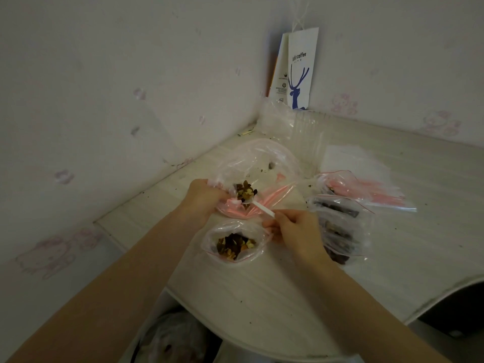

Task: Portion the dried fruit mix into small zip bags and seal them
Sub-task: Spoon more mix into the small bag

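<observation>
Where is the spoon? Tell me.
In the head view, centre: the right hand holds the white spoon, its loaded bowl by the left hand gripping the large bag, just beyond the open small bag.

Lighting is dim, flat and faintly pink; its source cannot be told. Below the white paper bag with a blue deer print (301,74), a soft sheen shows on the large clear plastic bag (264,158), and the white plastic spoon (263,207) reads bright and crisp. Shadows are weak. Left and right of that paper bag, the pale patterned wall (131,74) bows at its base. Far below it, the forearms (104,297) are soft.
</observation>
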